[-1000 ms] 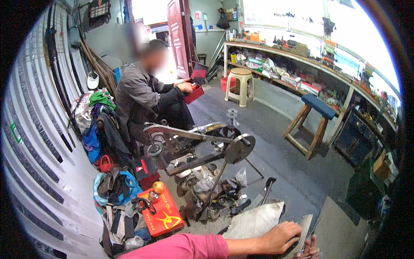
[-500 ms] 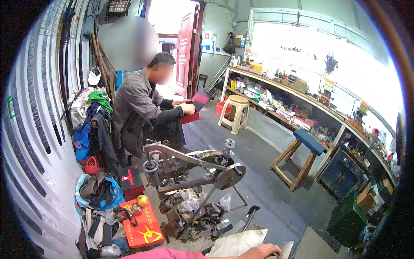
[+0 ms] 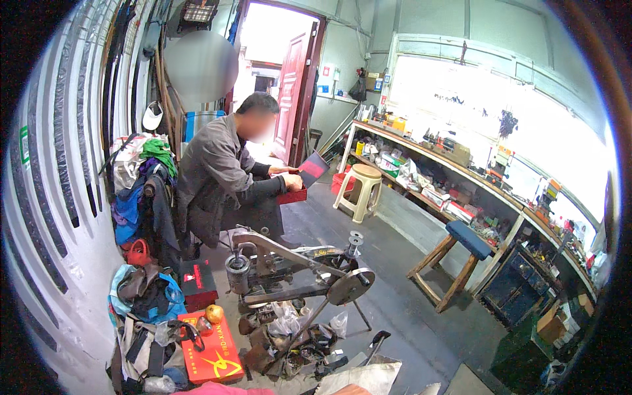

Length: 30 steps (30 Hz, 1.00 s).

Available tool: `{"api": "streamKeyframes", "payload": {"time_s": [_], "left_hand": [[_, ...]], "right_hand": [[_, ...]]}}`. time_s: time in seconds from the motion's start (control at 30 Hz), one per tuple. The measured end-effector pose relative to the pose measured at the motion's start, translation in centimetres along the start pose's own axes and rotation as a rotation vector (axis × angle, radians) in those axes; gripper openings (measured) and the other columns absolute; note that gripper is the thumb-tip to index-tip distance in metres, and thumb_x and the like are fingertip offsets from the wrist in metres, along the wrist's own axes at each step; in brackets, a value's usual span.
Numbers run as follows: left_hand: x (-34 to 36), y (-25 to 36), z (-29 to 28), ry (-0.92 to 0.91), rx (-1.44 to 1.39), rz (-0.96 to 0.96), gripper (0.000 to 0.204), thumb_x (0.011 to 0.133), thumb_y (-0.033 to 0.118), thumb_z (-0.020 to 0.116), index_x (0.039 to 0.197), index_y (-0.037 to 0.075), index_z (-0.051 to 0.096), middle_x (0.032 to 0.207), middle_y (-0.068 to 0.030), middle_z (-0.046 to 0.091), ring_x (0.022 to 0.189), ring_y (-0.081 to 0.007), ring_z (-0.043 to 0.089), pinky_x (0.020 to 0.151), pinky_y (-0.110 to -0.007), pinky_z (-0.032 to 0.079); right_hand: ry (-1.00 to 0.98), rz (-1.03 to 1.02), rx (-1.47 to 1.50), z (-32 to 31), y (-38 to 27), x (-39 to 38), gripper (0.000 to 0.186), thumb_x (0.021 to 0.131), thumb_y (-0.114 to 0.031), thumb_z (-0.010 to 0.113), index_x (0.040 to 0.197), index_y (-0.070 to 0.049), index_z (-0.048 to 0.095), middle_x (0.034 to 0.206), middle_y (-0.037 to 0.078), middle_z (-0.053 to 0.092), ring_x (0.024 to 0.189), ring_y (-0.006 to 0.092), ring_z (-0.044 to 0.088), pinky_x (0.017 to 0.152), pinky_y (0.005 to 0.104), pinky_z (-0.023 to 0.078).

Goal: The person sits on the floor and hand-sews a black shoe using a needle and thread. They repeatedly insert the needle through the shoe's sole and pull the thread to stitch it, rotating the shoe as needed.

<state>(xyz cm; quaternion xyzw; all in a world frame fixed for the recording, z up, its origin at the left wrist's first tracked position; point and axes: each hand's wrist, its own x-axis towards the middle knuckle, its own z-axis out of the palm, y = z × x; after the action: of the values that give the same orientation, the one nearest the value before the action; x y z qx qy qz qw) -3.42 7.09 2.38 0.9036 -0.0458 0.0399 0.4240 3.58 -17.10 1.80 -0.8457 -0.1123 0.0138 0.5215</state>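
Only a sliver of my left hand or wrist (image 3: 352, 390) shows at the lower edge, with a bit of my pink sleeve (image 3: 224, 388) to its left. Its fingers are cut off, so whether it holds anything is hidden. A pale sheet of cloth or leather (image 3: 368, 376) lies just beside it. My right hand is out of sight. Beyond stands a hand-cranked sewing machine (image 3: 289, 270) with a round wheel (image 3: 351, 286) on thin legs. A seated person (image 3: 214, 164) in a grey jacket holds an open dark box with red inside (image 3: 299, 187), one hand at its opening.
Shoes and plastic bags (image 3: 289, 336) lie under the machine. Left of them are a red-orange box (image 3: 212, 352) with a round golden object (image 3: 214, 313) on it, and piled bags. A blue-topped stool (image 3: 454, 253) and a beige stool (image 3: 357, 191) stand before the cluttered workbench (image 3: 421, 141).
My left hand has dropped mostly below the lower edge. The whole view has shifted slightly. The seated person leans further over the box, with a hand nearer its inside.
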Motion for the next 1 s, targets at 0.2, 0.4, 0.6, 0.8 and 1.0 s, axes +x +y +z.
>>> {"api": "streamKeyframes", "payload": {"time_s": [0.2,0.4,0.6,0.8,1.0], "left_hand": [[1.4,-1.4,1.4,0.124,-1.031,0.01,0.024,0.104,0.026,0.052,0.095,0.003,0.057,0.113,-0.015,0.067,0.107,-0.0278,0.063,0.095,-0.039,0.047],[3.2,-1.3,2.9,0.071,-1.711,0.124,0.034,0.106,0.034,0.05,0.092,0.004,0.057,0.086,-0.0078,0.063,0.083,-0.022,0.069,0.093,-0.038,0.051],[1.2,-1.9,1.6,0.24,-1.4,-0.267,0.025,0.101,0.027,0.055,0.083,0.009,0.058,0.074,-0.001,0.061,0.066,-0.0095,0.061,0.06,-0.025,0.044],[-1.5,-5.5,-2.9,0.477,-1.427,-0.318,0.025,0.1,0.022,0.056,0.08,0.007,0.057,0.06,-0.0017,0.053,0.054,-0.0103,0.054,0.054,-0.027,0.041],[-4.4,-5.7,-1.3,0.489,-1.437,-0.465,0.027,0.101,0.02,0.055,0.077,0.008,0.052,0.058,0.0031,0.033,0.049,-0.0104,0.038,0.062,-0.035,0.048]], "right_hand": [[0.022,-0.118,-0.047,0.4,-0.1,0.2,0.04,0.089,-0.021,0.078,0.067,-0.006,0.049,0.063,-0.002,0.041,0.062,0.0132,0.035,0.056,0.0339,0.034],[0.007,-0.136,-0.044,0.6,0.1,0.7,0.033,0.088,-0.019,0.079,0.071,-0.006,0.054,0.062,-0.002,0.047,0.059,0.0109,0.039,0.055,0.0295,0.037],[-0.013,-0.02,0.024,1.0,-1.0,0.8,0.035,0.086,-0.023,0.082,0.071,-0.005,0.055,0.062,-0.003,0.046,0.059,0.0115,0.038,0.055,0.0304,0.036],[-0.033,-0.11,-0.076,1.3,-0.5,1.4,0.038,0.085,-0.02,0.081,0.069,-0.005,0.05,0.061,-0.003,0.041,0.059,0.012,0.034,0.054,0.0309,0.033],[-0.062,-0.13,-0.056,1.8,0.0,1.9,0.039,0.087,-0.02,0.08,0.069,-0.005,0.049,0.061,-0.003,0.038,0.059,0.0114,0.031,0.052,0.0316,0.03]]}}
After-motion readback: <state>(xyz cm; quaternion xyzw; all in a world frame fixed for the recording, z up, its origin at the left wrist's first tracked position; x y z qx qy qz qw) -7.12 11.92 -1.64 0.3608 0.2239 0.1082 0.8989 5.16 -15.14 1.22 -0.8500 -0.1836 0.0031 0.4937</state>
